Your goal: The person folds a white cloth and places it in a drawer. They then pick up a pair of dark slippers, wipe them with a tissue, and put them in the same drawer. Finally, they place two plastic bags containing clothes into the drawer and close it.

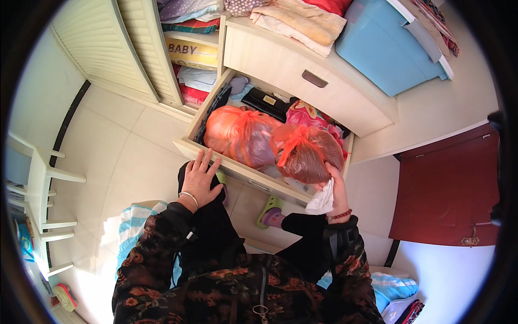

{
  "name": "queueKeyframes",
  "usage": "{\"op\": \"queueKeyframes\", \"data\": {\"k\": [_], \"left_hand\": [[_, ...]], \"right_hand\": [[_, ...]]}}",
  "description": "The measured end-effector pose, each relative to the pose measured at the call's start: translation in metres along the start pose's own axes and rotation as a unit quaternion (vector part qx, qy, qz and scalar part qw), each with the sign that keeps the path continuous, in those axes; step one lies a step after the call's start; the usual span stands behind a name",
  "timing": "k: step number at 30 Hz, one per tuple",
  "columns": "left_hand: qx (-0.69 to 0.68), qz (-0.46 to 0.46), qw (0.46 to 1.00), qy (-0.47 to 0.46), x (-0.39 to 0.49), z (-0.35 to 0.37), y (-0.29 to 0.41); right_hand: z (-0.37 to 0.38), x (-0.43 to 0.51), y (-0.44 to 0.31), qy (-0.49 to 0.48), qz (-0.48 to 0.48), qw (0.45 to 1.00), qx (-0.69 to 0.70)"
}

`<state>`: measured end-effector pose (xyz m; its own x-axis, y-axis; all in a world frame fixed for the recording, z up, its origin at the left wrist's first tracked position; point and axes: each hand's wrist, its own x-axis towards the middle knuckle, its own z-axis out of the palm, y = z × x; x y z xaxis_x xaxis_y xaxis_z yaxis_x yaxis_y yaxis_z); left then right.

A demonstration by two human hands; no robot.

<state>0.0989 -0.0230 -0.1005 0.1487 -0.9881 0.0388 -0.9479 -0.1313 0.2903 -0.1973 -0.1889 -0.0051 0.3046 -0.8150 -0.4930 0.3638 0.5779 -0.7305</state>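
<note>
A wooden drawer (247,172) stands pulled out in front of me. My left hand (202,178) rests with spread fingers at its front edge and holds nothing. My right hand (334,188) grips the lower right side of a knotted red plastic bag (305,152) with dark contents, and a white cloth (321,200) is also in that hand. Beside this bag lies a larger, filled red plastic bag (243,133). Behind them in the drawer are a black wallet or purse (265,103) and a pink patterned cloth (303,115). What the bags hold cannot be made out.
Above the open drawer is a closed drawer (279,52), with folded cloths (303,24) and a blue plastic bin (384,44) on top. Sliding louvered doors (109,52) are at the left, a dark red panel (445,190) at the right. My feet in green clogs (267,208) are below the drawer.
</note>
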Motion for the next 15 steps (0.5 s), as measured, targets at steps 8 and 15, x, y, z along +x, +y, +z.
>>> {"op": "queueKeyframes", "data": {"k": [8, 15], "left_hand": [[-0.003, -0.009, 1.000, -0.004, 0.001, -0.005, 0.000], [-0.004, -0.014, 1.000, -0.009, 0.004, -0.003, 0.001]], "right_hand": [[0.058, 0.087, -0.006, -0.126, 0.026, 0.992, -0.012], [0.020, 0.150, 0.024, -0.076, -0.063, 0.991, -0.093]]}}
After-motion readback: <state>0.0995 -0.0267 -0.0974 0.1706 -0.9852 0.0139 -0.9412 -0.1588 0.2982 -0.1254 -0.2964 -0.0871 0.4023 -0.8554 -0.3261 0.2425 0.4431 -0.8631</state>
